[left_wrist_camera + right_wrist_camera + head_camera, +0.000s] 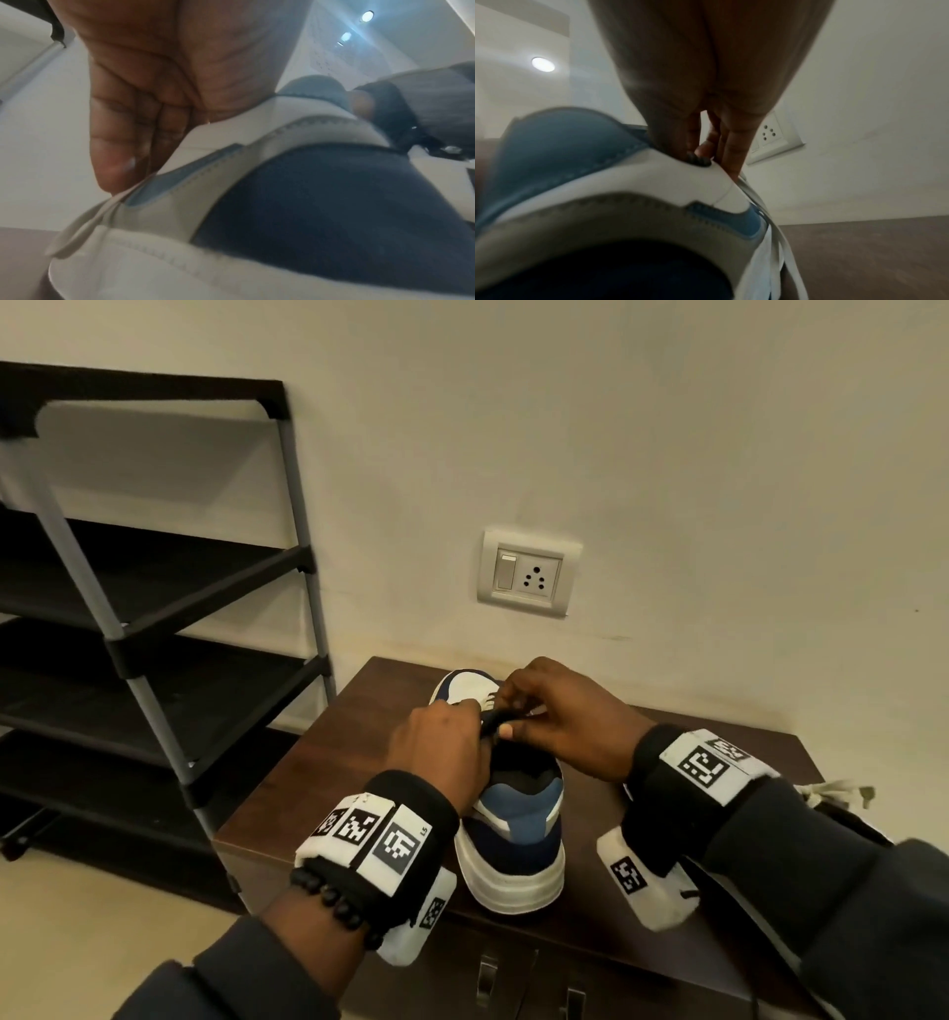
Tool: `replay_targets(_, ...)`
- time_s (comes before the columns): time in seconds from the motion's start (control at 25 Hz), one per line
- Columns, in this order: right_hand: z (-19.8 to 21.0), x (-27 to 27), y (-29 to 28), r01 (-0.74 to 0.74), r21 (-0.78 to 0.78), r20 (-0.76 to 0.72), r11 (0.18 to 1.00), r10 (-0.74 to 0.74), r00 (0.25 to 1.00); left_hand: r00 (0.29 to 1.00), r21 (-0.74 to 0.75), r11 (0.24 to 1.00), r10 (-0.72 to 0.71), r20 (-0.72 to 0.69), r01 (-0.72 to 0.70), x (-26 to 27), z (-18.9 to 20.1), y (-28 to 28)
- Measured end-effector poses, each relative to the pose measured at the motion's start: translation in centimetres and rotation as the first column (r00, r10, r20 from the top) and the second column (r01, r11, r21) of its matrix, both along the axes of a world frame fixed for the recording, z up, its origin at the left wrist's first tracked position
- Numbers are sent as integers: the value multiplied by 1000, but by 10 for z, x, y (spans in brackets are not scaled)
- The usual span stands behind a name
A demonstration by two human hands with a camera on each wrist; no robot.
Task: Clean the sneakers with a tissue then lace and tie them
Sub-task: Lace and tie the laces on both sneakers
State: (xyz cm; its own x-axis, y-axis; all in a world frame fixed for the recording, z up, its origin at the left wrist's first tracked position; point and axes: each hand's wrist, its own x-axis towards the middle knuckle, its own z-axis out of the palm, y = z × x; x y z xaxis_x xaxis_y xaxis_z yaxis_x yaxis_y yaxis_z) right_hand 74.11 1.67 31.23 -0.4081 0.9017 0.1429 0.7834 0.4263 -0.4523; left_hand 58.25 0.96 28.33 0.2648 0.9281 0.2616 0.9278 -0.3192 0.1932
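Against a pale wall with a switch-and-socket plate, I am working at a dark wooden cabinet top, with an empty black shoe rack standing off to the left. I am keeping the sneaker in the middle of that top, heel toward me and toe toward the wall, so the tongue and eyelets are facing up under my fingers.

My left hand is curling over the near-left side of the collar, fingers pinching what looks like the dark tongue edge or a lace; I cannot tell which. My right hand is coming in from the right, fingertips closing narrow on the same dark bit, thumbnail showing. From the right wrist view, white laces are trailing down the shoe's side, so I judge I am lacing or starting the tie, with the wiping already behind me.

Both wrists are hovering just above the wood, which is steadying the shoe between them. Near the cabinet's right edge a crumpled pale thing is lying, perhaps the tissue. Open wood is lying to the left of the shoe; the near edge is close under the heel, so I am judging any pull should go upward, not toward me.
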Motion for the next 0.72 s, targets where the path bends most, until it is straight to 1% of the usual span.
replay_targets(0.12,-8,5,-8,29,22,-5,999,-29,1000,999,5,1000,-15,-36,15,1,-1,-4)
replay_targets(0.2,-12,7,-6,16,92,53,996,-21,998,999,15,1000,-12,-45,13,0,-2,-5)
replay_targets(0.28,-15,7,-7,-4,199,108,980,-17,994,999,38,999,-11,-49,13,1,-5,-4)
replay_targets(0.4,-21,9,-8,-5,293,57,956,-12,998,998,68,997,-30,-63,34,2,-7,0)
replay_targets(0.48,-24,5,-2,19,297,21,955,-26,999,999,73,997,-11,-53,14,1,-9,4)
replay_targets(0.56,-28,-5,10,71,295,-10,953,-71,997,999,72,997,42,-20,-40,-3,-11,10)
replay_targets(0.64,-31,-10,20,141,260,-42,955,-134,990,996,52,995,84,11,-85,-4,-14,15)
replay_targets(0.72,-33,-11,21,191,203,-75,960,-179,981,995,35,994,99,3,-99,-4,-15,16)
